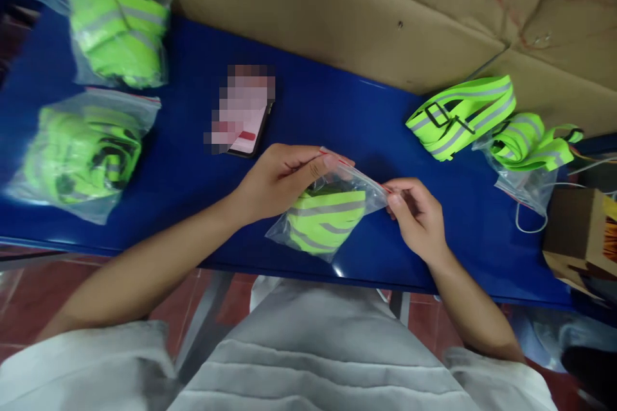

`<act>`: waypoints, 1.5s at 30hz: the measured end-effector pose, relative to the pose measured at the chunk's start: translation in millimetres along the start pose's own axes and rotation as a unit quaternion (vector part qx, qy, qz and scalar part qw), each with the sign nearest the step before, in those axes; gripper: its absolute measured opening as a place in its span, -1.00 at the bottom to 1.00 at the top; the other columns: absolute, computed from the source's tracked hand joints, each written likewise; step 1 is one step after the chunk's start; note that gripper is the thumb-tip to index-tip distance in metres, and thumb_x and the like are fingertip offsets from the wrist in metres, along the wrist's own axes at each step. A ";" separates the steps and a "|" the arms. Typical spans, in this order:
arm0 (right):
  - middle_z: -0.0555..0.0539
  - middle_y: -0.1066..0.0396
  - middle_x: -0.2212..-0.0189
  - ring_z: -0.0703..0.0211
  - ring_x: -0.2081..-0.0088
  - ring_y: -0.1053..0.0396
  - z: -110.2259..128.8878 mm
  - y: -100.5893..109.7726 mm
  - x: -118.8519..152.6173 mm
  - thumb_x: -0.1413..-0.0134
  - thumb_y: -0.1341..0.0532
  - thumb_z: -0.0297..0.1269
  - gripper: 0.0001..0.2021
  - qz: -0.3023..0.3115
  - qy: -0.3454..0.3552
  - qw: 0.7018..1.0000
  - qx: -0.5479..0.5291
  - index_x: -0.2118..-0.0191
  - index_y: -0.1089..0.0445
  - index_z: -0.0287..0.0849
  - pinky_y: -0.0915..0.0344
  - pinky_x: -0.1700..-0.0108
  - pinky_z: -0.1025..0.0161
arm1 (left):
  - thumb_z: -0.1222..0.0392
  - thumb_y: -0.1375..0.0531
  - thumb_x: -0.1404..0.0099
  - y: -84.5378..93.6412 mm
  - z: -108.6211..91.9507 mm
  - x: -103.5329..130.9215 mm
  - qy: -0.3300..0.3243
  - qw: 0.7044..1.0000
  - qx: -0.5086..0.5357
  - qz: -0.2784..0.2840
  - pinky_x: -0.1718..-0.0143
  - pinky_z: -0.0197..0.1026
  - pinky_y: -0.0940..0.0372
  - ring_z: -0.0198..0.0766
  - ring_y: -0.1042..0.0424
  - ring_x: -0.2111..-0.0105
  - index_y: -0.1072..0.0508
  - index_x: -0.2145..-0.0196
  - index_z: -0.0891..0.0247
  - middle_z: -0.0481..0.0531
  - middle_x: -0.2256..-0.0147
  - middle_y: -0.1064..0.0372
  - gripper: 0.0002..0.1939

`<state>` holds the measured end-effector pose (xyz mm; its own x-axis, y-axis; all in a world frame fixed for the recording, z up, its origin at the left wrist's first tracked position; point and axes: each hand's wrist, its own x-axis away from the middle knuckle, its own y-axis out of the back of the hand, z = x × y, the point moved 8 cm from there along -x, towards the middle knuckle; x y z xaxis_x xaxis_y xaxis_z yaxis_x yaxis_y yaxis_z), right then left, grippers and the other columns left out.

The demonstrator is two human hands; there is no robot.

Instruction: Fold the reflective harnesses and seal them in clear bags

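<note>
Between my hands is a clear zip-lock bag (369, 196) with a red seal line along its top. Inside it lies a folded neon-yellow reflective strap (328, 221) with grey stripes. My left hand (294, 176) pinches the seal near its left end, thumb on top. At the other end of the seal, my right hand (417, 215) grips the corner between thumb and fingers. The bag rests at or just above the blue table, near its front edge; I cannot tell which.
Two filled zip bags (118, 26) of neon straps lie at the left. A phone (245, 115) sits behind my left hand. Loose reflective straps (463, 115) with black buckles, another zip bag (523, 189) and a cardboard box (571, 225) are at the right. Brown cardboard (308, 19) borders the back.
</note>
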<state>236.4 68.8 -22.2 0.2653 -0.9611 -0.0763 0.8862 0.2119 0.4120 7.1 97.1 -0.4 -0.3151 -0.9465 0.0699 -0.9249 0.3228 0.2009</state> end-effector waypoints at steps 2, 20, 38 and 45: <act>0.02 -0.58 0.31 0.31 0.39 -0.48 -0.5 -2.0 0.7 -0.40 -0.27 -0.19 -0.85 0.004 -0.005 1.000 -0.011 0.03 -0.50 -0.09 -0.42 0.34 0.33 | -0.16 -0.15 -0.51 1.6 5.1 -1.7 0.013 1.000 0.008 -0.005 0.02 -0.21 -0.46 -0.18 -0.61 0.13 -0.69 0.13 0.16 0.03 0.18 -0.66 -0.59; -0.14 -0.60 -0.05 0.05 -0.02 -0.63 9.4 -15.8 15.3 -0.48 -0.16 -0.13 -0.77 -0.009 0.038 0.983 -0.182 -0.11 -0.45 -0.02 -0.65 0.03 0.08 | -0.04 -0.43 -0.23 1.1 7.7 83.8 -0.034 0.910 -0.331 -0.248 -0.36 0.30 -0.28 0.28 -0.19 -0.41 0.04 -0.40 0.03 0.32 -0.38 -0.11 -0.03; -0.11 -0.56 -0.02 0.12 0.02 -0.57 5.9 -22.2 5.6 -0.48 -0.13 -0.15 -0.78 0.032 0.063 0.998 -0.002 -0.01 -0.50 -0.03 -0.50 0.04 0.17 | -0.10 -0.36 -0.33 181.6 14.0 -36.5 0.181 0.773 -0.568 -0.218 -0.30 0.68 0.11 0.53 -0.05 -0.41 -0.09 -0.46 0.43 0.63 -0.40 -0.04 -0.05; -0.09 -0.55 -0.02 0.17 0.01 -0.56 21.0 -18.3 13.2 -0.48 -0.13 -0.25 -0.82 0.031 0.099 0.995 0.002 -0.01 -0.48 -0.04 -0.48 0.08 0.25 | -0.08 0.14 -0.61 147.4 -18.6 8.9 0.102 0.761 -0.578 -0.276 -0.34 0.40 -0.08 0.26 -0.17 -0.38 -0.12 -0.44 0.39 0.44 -0.41 -0.12 -0.35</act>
<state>215.7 48.5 -11.7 0.3890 -0.8926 -0.2278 0.8647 0.2686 0.4244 -128.0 136.3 48.0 0.2023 -0.9565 -0.2100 -0.0630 -0.2267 0.9719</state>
